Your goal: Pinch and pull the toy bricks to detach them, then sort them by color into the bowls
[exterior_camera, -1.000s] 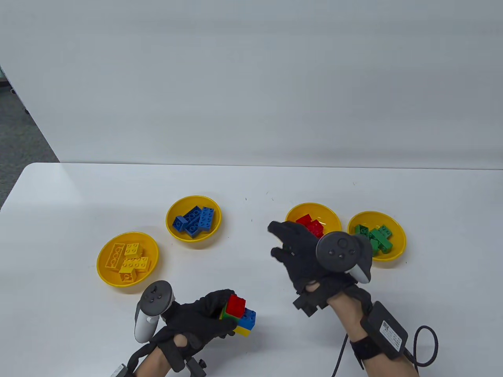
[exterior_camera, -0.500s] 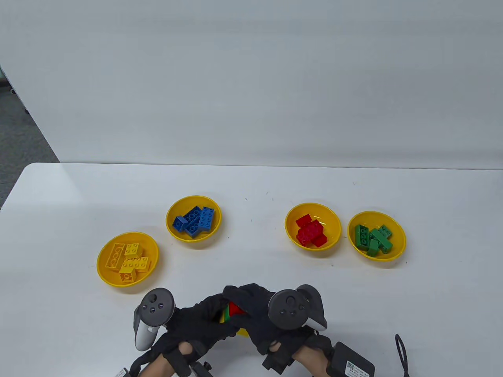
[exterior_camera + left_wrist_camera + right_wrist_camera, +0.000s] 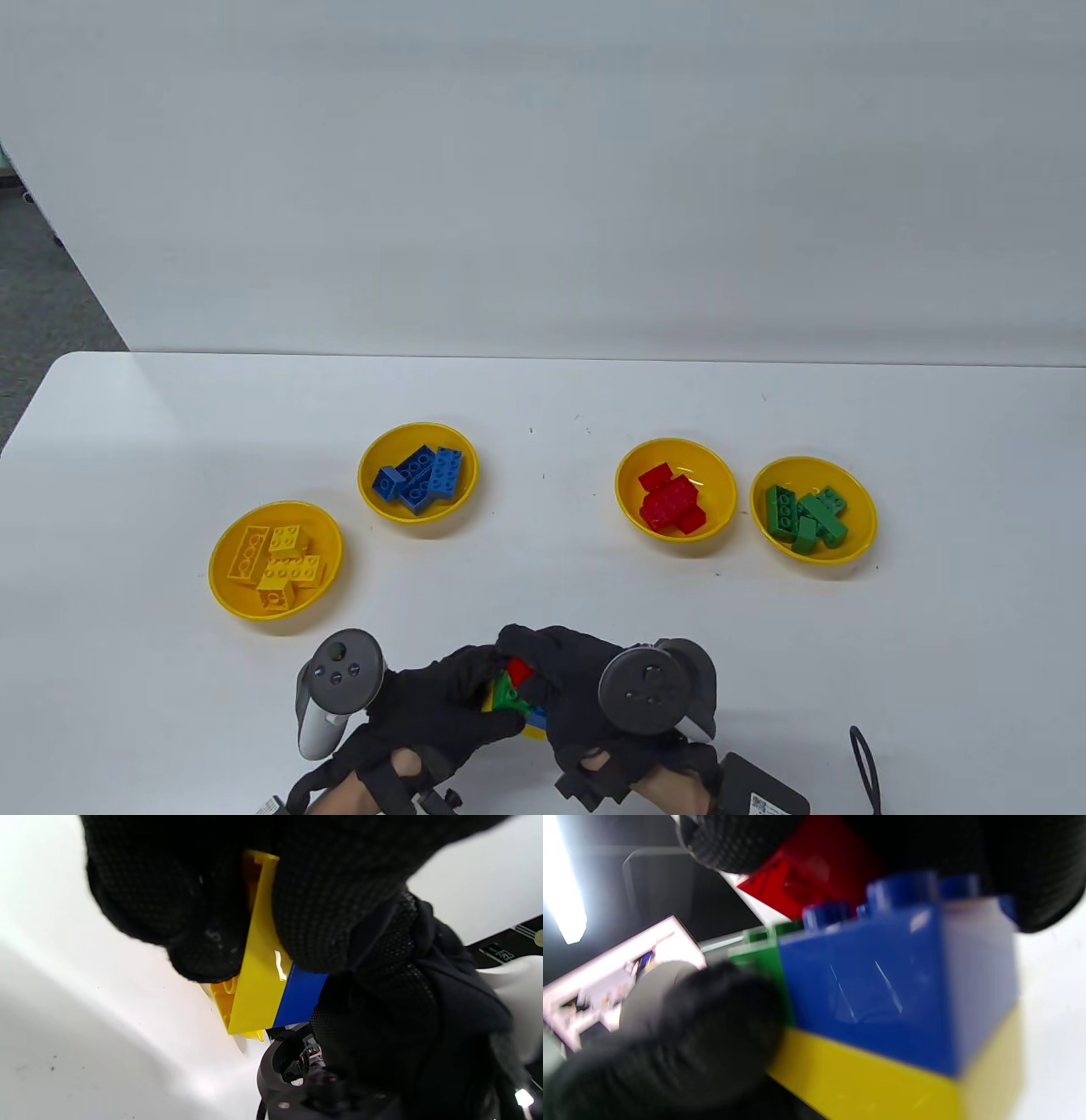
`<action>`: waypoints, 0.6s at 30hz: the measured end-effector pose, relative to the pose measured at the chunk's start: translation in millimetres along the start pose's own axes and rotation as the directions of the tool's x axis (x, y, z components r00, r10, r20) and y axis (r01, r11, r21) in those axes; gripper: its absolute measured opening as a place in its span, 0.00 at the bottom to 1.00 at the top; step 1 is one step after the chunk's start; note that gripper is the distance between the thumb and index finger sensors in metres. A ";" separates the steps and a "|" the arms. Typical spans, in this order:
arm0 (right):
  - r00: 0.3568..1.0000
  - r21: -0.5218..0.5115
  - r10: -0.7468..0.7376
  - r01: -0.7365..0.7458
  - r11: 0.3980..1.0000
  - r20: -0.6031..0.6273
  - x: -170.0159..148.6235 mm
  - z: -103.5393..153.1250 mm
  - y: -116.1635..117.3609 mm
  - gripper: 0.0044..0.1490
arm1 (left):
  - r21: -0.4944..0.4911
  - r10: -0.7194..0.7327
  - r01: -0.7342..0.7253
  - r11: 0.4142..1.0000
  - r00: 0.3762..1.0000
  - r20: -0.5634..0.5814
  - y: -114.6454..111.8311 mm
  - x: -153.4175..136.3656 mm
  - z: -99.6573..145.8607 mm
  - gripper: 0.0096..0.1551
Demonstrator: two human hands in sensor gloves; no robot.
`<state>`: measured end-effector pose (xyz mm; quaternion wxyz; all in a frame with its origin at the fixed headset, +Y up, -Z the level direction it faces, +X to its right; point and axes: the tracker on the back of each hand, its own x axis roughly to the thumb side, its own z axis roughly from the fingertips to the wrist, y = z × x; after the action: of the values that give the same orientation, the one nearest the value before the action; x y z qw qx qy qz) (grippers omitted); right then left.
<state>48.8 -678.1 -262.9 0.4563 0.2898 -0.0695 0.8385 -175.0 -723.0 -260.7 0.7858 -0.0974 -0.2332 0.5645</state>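
Note:
Near the table's front edge my left hand [image 3: 471, 700] grips a small brick stack [image 3: 514, 703]. The stack has a yellow brick [image 3: 258, 984] at the bottom, with a blue brick [image 3: 895, 984] and a green brick [image 3: 759, 959] on top of it. My right hand [image 3: 530, 666] pinches the red brick [image 3: 520, 672] on top. In the right wrist view the red brick [image 3: 814, 878] sits tilted above the blue brick's studs. Both hands hide most of the stack in the table view.
Four yellow bowls stand further back on the white table. From left to right they hold yellow bricks [image 3: 222, 586], blue bricks [image 3: 373, 450], red bricks [image 3: 714, 475] and green bricks [image 3: 862, 518]. A black cable [image 3: 865, 764] loops at the front right.
My right hand came back from the red bowl to the stack and now pinches the red brick, which has tipped. The left hand kept holding the stack, shifting slightly.

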 end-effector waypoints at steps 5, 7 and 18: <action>0.992 -0.028 -0.103 0.101 0.995 -0.073 -14.5 -4.6 -9.1 0.38 | 0.006 0.017 -0.017 1.000 1.000 -0.017 0.8 -0.9 -0.8 0.41; 0.997 -0.080 -0.044 0.039 0.996 -0.057 -15.6 -9.5 -26.2 0.38 | 0.016 0.021 -0.021 1.000 1.000 -0.023 2.8 -0.9 0.4 0.41; 0.867 -0.200 0.388 -0.459 0.866 -0.312 -77.3 -79.6 -161.0 0.38 | 0.057 0.092 -0.090 0.994 0.995 -0.037 16.0 -6.4 2.4 0.42</action>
<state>177.0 -611.4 -394.7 0.2994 0.0898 -0.1836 0.9320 -191.2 -723.8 -266.9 0.7660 -0.0974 -0.1973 0.6040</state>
